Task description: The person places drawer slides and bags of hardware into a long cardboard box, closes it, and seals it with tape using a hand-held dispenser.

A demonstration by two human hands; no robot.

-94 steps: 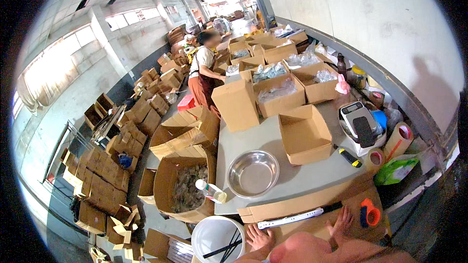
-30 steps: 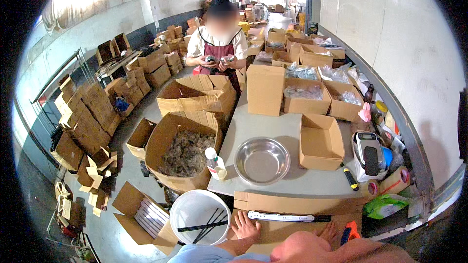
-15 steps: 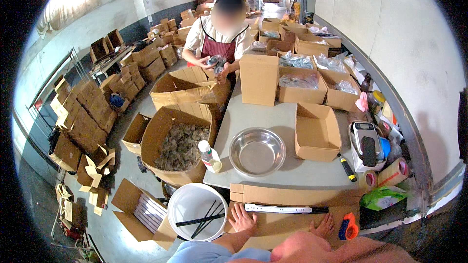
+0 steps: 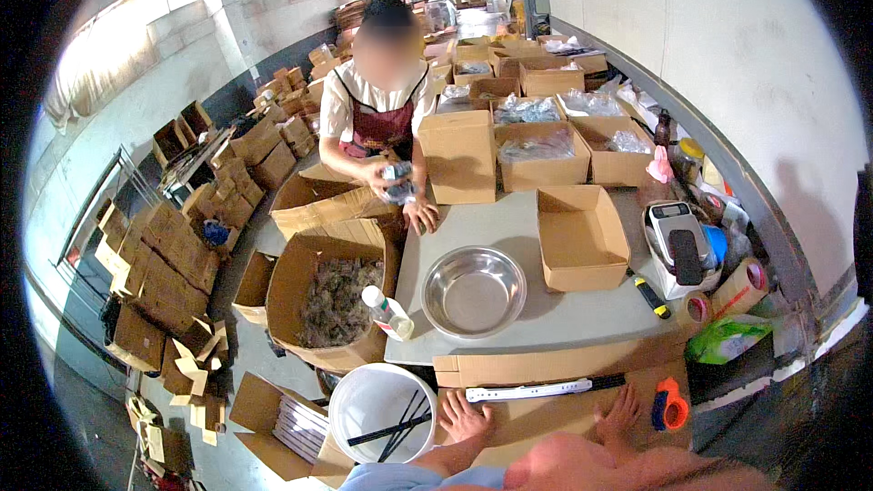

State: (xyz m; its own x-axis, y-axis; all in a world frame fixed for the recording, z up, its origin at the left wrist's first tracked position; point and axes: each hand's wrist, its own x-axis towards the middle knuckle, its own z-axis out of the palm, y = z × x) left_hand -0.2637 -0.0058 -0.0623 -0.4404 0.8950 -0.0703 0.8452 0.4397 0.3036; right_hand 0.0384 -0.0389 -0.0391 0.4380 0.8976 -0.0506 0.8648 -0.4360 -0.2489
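My left hand (image 4: pixel 466 417) lies on a flat sheet of cardboard (image 4: pixel 541 418) at the table's near edge, fingers spread, holding nothing. My right hand (image 4: pixel 619 413) rests on the same cardboard with its fingers apart, near the black end of a drawer slide (image 4: pixel 527 391). The slide, white along most of its length, lies crosswise just beyond both hands. To the right of my right hand is an orange and blue tape dispenser (image 4: pixel 671 405). Beside my left hand stands a white bucket (image 4: pixel 350 400) with several thin black strips (image 4: pixel 391 430) inside.
A steel bowl (image 4: pixel 473 291), a bottle (image 4: pixel 386 314), a shallow carton (image 4: pixel 582 241) and a yellow-black utility knife (image 4: pixel 651 297) are on the table. Across it a co-worker (image 4: pixel 382 100) holds a plastic-wrapped bundle (image 4: pixel 397 184). A large carton (image 4: pixel 296 309) of dark small bags stands left.
The view has shifted slightly. The co-worker has leaned toward the table, bringing the bundle lower and one hand onto the table edge. My hands stay on the cardboard.
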